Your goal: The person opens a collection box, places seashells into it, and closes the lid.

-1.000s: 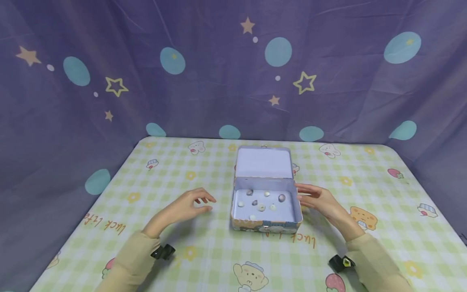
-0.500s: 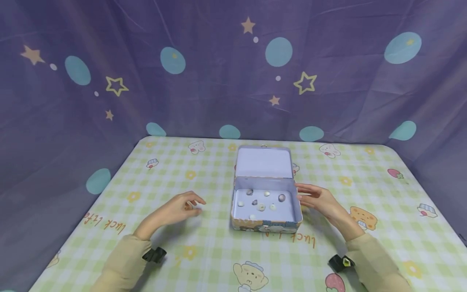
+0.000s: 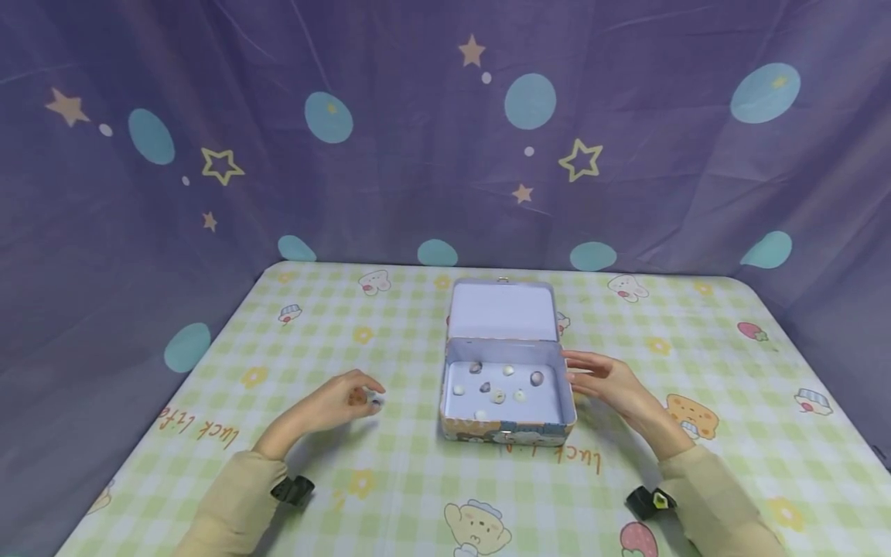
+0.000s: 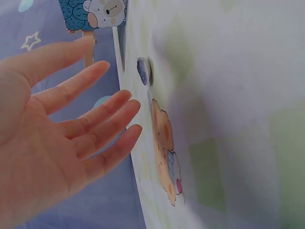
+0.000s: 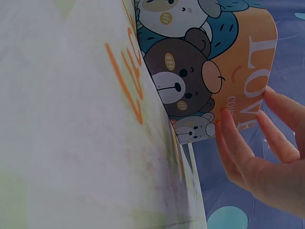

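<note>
My left hand (image 3: 332, 404) hovers over the cloth left of the box, its fingers spread and relaxed. Just beyond its fingertips, a small shell (image 4: 144, 71), dark bluish and pale, lies on the cloth in the left wrist view. From the head it shows only as a small spot by the thumb and forefinger. A tin box (image 3: 445, 402) stands with its lid (image 3: 504, 309) folded back. Several small white and purplish-brown shells (image 3: 497, 397) are scattered on its pale floor. The fingertips of my right hand (image 3: 619, 391) touch the box's right side, printed with cartoon bears.
The box stands on a green checked tablecloth (image 3: 390, 480) with printed cartoon figures and lettering. Behind the table hangs a purple curtain (image 3: 418, 155) with stars and blue ovals. Black wrist cameras (image 3: 294, 490) sit below both sleeves.
My left hand has drawn back to the left and slightly down, away from the box, and a shell now shows at its fingertips. The right hand and the box have stayed put.
</note>
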The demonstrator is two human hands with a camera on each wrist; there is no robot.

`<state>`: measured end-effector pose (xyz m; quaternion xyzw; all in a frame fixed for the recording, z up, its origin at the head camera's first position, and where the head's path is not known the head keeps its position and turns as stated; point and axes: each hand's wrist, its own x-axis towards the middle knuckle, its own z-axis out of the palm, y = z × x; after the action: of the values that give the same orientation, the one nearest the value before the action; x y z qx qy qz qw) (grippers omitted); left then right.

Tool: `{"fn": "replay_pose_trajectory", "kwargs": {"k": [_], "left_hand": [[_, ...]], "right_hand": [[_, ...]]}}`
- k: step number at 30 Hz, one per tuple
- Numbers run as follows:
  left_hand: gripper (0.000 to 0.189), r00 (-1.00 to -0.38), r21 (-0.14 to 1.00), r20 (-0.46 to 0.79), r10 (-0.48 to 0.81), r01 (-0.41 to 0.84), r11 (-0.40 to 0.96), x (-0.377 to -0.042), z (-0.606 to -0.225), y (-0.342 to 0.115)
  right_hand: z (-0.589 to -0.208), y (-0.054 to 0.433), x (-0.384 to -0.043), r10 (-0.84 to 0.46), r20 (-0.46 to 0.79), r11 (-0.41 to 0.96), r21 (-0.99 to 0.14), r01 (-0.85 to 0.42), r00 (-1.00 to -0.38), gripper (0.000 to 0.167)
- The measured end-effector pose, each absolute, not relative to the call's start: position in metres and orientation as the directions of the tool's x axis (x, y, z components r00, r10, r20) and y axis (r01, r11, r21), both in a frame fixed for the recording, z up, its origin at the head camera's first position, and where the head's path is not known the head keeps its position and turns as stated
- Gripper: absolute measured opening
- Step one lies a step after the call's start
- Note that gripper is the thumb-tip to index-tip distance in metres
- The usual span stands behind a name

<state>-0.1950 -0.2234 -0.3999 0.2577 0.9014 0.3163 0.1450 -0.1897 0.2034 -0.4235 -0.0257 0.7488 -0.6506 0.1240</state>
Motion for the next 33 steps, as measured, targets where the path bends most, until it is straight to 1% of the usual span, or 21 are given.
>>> {"fn": "replay_pose_trajectory", "kwargs": {"k": [11,25,33], "left_hand": [[0.028,-0.816,0.614,-0.118,0.565,0.387,0.688,-0.199,-0.408,-0.22],[0.022,-0.817,0.578,-0.077,0.571,0.43,0.694,-0.204,-0.417,-0.22],[0.019,-0.829,0.576,-0.067,0.556,0.423,0.7,-0.206,-0.421,-0.219]], "right_hand": [[-0.426,0.204,-0.191,-0.197,-0.136,0.163,-0.981,0.105,-0.971,0.059],[-0.426,0.204,-0.191,-0.199,-0.137,0.154,-0.982,0.108,-0.97,0.058],[-0.425,0.203,-0.191,-0.198,-0.141,0.139,-0.984,0.115,-0.97,0.06]]}}
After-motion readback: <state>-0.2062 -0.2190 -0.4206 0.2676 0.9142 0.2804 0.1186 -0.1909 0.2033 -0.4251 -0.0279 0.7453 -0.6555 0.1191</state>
